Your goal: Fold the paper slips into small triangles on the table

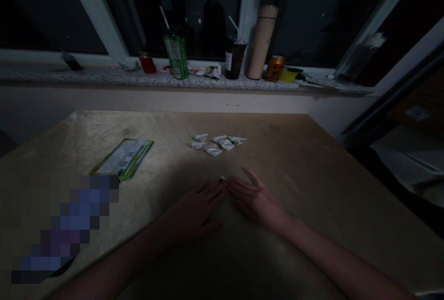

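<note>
My left hand (199, 207) lies palm down on the brown tabletop (298, 165), its fingers stretched forward. From the other side my right hand (255, 200) reaches in, fingers extended and one digit sticking up. The fingertips of both meet around a small white-and-dark piece (222, 178), mostly covered and too small to name. Beyond them sits a cluster of several small folded packets (227, 144), white with green and red print. A flat green-and-white printed package (123, 157) rests to the left.
At the lower left a pixelated object (74, 221) lies on the table. Along the granite windowsill (114, 77) stand a green tall cup (175, 54), a dark cup with a straw (235, 59), a beige tall flask (262, 43), an orange can (275, 68) and a red jar (147, 63).
</note>
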{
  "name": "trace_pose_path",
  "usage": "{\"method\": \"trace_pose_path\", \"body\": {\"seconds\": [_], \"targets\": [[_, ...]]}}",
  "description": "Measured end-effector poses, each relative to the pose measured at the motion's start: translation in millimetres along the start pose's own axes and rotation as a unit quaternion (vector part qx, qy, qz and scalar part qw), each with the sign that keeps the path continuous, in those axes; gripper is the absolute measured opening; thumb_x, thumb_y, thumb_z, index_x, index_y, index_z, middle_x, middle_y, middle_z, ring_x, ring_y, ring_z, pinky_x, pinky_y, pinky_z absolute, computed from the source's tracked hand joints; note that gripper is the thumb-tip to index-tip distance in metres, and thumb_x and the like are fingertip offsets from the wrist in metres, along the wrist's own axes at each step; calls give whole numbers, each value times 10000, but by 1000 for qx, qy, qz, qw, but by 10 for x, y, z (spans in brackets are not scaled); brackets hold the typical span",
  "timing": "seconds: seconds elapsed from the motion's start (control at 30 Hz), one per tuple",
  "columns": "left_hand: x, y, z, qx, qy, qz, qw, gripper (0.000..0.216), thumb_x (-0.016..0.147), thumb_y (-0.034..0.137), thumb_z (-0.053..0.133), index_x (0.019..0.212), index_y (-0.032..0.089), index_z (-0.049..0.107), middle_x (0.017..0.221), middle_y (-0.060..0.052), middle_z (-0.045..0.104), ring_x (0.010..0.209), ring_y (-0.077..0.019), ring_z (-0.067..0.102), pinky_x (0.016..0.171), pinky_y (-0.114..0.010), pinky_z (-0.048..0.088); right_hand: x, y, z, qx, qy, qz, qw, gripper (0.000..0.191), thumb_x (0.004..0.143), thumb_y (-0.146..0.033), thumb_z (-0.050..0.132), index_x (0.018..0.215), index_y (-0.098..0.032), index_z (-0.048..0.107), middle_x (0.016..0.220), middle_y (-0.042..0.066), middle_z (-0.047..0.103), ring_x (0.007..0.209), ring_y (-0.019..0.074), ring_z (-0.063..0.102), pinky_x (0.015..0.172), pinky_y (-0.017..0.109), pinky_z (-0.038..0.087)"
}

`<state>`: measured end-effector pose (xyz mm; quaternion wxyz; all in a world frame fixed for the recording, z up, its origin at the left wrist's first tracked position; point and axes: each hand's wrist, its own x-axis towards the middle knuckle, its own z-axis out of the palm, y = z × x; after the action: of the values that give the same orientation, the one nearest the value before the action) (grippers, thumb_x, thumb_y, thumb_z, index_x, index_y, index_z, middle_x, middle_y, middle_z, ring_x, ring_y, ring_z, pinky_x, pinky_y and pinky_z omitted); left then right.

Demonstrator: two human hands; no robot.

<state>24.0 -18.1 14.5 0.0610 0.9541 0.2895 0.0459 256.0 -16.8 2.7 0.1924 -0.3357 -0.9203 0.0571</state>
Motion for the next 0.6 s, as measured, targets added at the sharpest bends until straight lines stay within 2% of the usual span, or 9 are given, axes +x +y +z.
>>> {"method": "trace_pose_path", "body": {"seconds": [0.17,0.3,0.5,0.6], "targets": [[-50,-25,2,12,-4,34,999,660,911,446,460,1457,157,230,1516,-114,220,1396,-238,162,1129,-406,159,-86,33,-36,8,-38,14,999,470,922,-293,469,1383,-241,393,1359,71,505,1334,231,347,1122,580,49],[-83,-38,-22,8,-6,36,999,610,927,431,443,1446,162,267,1516,-105,223,1396,-231,160,1129,-395,167,-106,26,-75,4,-59,5,998,472,919,-344,479,1378,-270,399,1398,50,460,1368,258,271,1110,605,14],[-87,-9,-30,24,-18,-1,1000,596,918,384,473,1444,187,275,1539,-108,123,1398,-251,145,1121,-393,180,-91,-4,-92,-5,-58,15,998,449,918,-368,477,1355,-272,436,1403,35,455,1369,280,263,1106,615,-2],[-90,1,1,40,-19,-1,999,609,912,371,484,1447,185,262,1539,-111,125,1396,-254,158,1119,-399,178,-89,-9,-84,-5,-56,17,998,441,922,-370,467,1351,-267,441,1405,36,451,1367,275,270,1109,607,-9]]}}
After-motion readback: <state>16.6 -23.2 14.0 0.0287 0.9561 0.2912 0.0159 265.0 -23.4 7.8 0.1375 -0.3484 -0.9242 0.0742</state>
